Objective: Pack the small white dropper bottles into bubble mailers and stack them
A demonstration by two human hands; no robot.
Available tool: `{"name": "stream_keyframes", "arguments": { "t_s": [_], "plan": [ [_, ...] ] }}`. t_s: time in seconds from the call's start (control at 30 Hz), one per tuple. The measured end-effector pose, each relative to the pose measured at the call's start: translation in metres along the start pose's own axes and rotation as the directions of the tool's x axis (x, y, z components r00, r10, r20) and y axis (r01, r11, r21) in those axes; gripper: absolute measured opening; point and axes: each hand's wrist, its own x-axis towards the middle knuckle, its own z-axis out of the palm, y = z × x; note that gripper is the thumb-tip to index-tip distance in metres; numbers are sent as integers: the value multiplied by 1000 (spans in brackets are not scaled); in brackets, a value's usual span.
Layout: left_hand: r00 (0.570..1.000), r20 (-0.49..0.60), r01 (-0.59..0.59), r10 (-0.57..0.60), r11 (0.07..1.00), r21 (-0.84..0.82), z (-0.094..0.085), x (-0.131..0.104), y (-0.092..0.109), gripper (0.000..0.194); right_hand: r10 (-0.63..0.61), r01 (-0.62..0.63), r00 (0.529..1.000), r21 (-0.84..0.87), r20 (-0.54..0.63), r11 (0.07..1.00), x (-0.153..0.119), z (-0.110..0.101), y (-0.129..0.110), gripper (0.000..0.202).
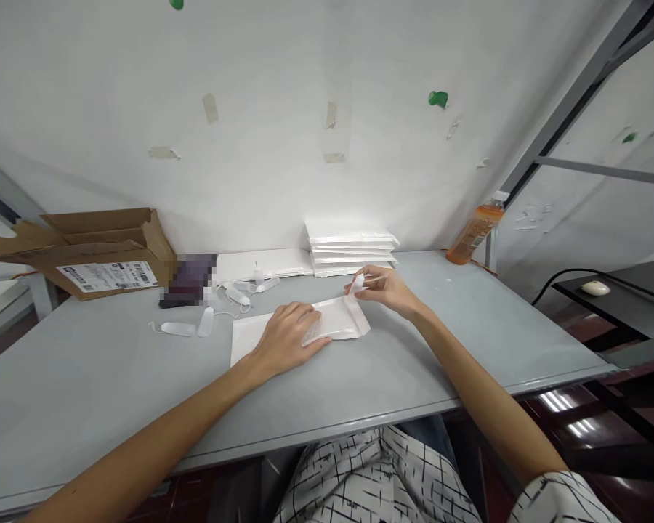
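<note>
Rests the left hand (290, 335), loosely spread, on a white mailer (338, 319); pinches a small white object (355, 285) in the right hand (386, 289), with stacked mailers (352, 248) just beyond it

Smooth, faintly shiny tabletop (495, 319), glossy plastic-looking mailer (338, 317) in the middle, matt cardboard box (95, 256) at far left, paper label (109, 277) on it, translucent plastic tubes (178, 329) at left, clear plastic bottle (474, 234) at far right, matt cloth shirt (370, 472) near

White envelope (336, 315): lies flat beneath the left grip (290, 333), flap end reaching just below the right grip (380, 286).
Small white piece (357, 284): tilted, pinched in the right grip, partly hidden.
</note>
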Motion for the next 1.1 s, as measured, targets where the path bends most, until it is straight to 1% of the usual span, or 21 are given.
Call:
{"name": "stream_keyframes", "arguments": {
  "t_s": [0.13, 0.23, 0.33, 0.53, 0.6, 0.7, 0.8, 0.87, 1.0, 1.1],
  "plan": [
    [1000, 30, 2, -2, 1000, 21, 2, 0, -1, 47, 50, -39, 997, -174, 57, 984, 2, 2, 7, 20],
    [999, 32, -5, 4, 1000, 22, 2, 0, -1, 40, 58, -41, 996, -233, 67, 972, 5, -2, 18, 20],
    [1000, 14, -12, 11, 1000, 17, 0, 1, -1, 32, 87, -72, 994, -197, 70, 978, 6, -8, 22, 20],
    [1000, -17, -14, 14, 1000, 8, 0, 0, 0, 32, 195, -169, 968, -165, 157, 972, 5, -15, 22, 31],
    [1000, -20, -14, 14, 1000, 4, 0, 0, 0, 31, 192, -163, 969, -179, 155, 970, 5, -13, 22, 31],
    [1000, -22, -15, 15, 1000, 0, 1, 0, 0, 31, 153, -111, 976, -253, 155, 961, 5, -5, 24, 30],
    [1000, -19, -3, 3, 1000, -6, 0, 0, -1, 30, 152, -90, 968, -291, 197, 952, 5, 0, 23, 28],
    [1000, -16, 8, -8, 1000, -14, 0, 0, -1, 31, 160, -98, 963, -269, 216, 958, 4, -1, 21, 29],
    [1000, -14, 20, -20, 999, -38, 1, 0, -1, 31, 164, -133, 969, -166, 187, 977, 3, -5, 18, 31],
    [1000, -10, 28, -29, 998, -55, 1, -1, -1, 31, 161, -142, 970, -114, 181, 983, 2, -2, 17, 26]
  ]
}}
